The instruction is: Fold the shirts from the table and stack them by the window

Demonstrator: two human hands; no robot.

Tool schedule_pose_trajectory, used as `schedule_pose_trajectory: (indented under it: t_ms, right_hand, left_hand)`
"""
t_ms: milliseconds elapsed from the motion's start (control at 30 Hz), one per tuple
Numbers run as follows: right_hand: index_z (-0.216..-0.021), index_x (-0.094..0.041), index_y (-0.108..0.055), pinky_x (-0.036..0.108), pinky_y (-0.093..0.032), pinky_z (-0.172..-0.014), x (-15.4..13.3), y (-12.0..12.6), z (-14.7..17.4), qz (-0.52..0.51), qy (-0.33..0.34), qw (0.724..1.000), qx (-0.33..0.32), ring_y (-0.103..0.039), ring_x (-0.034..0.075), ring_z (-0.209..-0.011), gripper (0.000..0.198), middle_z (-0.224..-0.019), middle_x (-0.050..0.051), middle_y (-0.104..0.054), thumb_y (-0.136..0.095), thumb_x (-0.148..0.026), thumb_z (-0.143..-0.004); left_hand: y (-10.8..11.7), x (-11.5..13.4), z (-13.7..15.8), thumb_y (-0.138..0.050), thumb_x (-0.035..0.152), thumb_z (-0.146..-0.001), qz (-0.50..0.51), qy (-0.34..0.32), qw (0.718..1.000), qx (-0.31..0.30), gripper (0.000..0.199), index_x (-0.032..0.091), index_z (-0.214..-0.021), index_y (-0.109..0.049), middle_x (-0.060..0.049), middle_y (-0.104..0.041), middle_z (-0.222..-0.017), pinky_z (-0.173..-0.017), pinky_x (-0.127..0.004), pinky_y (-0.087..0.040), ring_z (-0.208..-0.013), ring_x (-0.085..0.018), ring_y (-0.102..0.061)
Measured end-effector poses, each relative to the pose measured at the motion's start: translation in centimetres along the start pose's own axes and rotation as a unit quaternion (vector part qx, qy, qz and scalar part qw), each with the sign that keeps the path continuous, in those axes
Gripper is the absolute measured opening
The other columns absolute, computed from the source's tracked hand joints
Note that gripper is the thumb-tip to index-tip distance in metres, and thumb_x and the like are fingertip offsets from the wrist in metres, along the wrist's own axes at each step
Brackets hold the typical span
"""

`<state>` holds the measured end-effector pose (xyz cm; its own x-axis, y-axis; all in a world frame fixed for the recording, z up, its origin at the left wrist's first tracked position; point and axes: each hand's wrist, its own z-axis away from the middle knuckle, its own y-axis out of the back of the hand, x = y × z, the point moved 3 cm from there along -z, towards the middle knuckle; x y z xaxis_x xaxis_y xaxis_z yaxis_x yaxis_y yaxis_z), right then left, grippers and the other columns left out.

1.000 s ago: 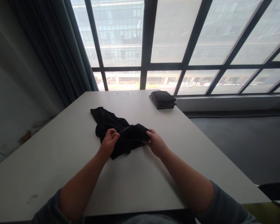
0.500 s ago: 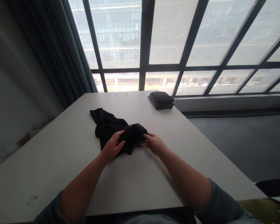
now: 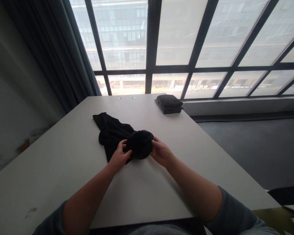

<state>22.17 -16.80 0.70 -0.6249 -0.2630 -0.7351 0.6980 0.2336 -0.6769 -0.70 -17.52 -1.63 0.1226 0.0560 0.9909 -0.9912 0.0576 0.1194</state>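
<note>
A black cloth garment (image 3: 114, 129) lies loosely crumpled on the white table (image 3: 134, 192), stretching from the upper left toward my hands. Its near right end forms a smooth rounded, cup-like part (image 3: 140, 145); the exact kind of garment cannot be made out. My left hand (image 3: 120, 155) grips the left edge of this rounded part, thumb and fingers curved around it. On the opposite side, my right hand (image 3: 161, 151) holds the right edge between thumb and fingers. Some of the right fingertips are hidden behind the cloth.
A neat stack of folded black cloth (image 3: 170, 103) stands near the table's far right corner. Beyond the far edge are large framed windows (image 3: 171, 32), with a dark curtain (image 3: 56, 49) at the left. A socket (image 3: 0, 160) is on the left wall.
The rounded part has been turned toward me and now looks fuller and smoother. Both hands have shifted slightly around its edges and keep hold. The folded stack stays where it was.
</note>
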Motion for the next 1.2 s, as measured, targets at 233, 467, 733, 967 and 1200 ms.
schedule_pose_trajectory:
  t_ms: [233,467,733,967,1200]
  right_hand:
    - [-0.124,-0.02,-0.066,0.027,-0.061,-0.094,-0.1,0.3,-0.8,-0.007,0.033,0.999,0.011,-0.07,0.016,-0.109,0.035,-0.12,0.003,-0.072,-0.071,-0.026,-0.09]
    - [-0.114,-0.022,-0.065,0.026,-0.062,-0.083,0.1,0.5,-0.5,-0.055,0.011,0.997,0.062,-0.071,0.016,-0.101,0.034,-0.11,0.001,-0.072,-0.07,-0.047,-0.093]
    - [-0.124,-0.026,-0.053,0.025,-0.061,-0.084,0.0,0.0,0.0,0.005,0.048,0.996,0.077,-0.071,0.016,-0.1,0.066,-0.115,0.0,-0.07,-0.09,-0.024,-0.069]
    - [-0.141,-0.023,-0.056,0.038,-0.058,-0.101,0.5,0.2,-0.5,0.097,0.028,0.991,0.083,-0.067,0.024,-0.122,0.058,-0.136,0.007,-0.066,-0.068,-0.043,-0.088]
    - [-0.117,-0.019,-0.074,0.03,-0.052,-0.096,-2.3,1.4,-0.5,0.579,0.092,0.797,0.144,-0.067,0.022,-0.107,0.039,-0.112,0.007,-0.073,-0.051,-0.045,-0.099]
  left_hand:
    - [-0.5,0.2,-0.1,-0.093,0.029,-0.075,0.251,0.086,0.961,-0.075,0.039,0.014,-0.102,-0.069,-0.008,-0.075,-0.098,-0.068,-0.024,-0.061,-0.082,-0.018,-0.073]
    - [0.1,2.3,0.2,-0.084,0.013,-0.081,0.441,0.017,0.895,-0.063,0.032,0.021,-0.11,-0.072,-0.003,-0.075,-0.109,-0.089,-0.03,-0.063,-0.095,-0.016,-0.073]
    - [0.2,3.4,0.9,-0.077,0.014,-0.084,0.434,-0.004,0.894,-0.113,0.051,0.023,-0.132,-0.064,-0.006,-0.072,-0.119,-0.091,-0.038,-0.062,-0.105,-0.021,-0.071]
    - [1.2,2.6,0.5,-0.071,0.013,-0.08,0.187,-0.094,0.975,-0.074,0.074,0.033,-0.148,-0.049,-0.005,-0.063,-0.127,-0.087,-0.036,-0.061,-0.101,-0.02,-0.068]
    - [0.5,3.6,1.7,-0.063,0.004,-0.083,-0.376,-0.36,0.847,-0.112,0.048,0.031,-0.121,-0.075,-0.007,-0.039,-0.162,-0.122,-0.057,-0.042,-0.147,-0.034,-0.044]
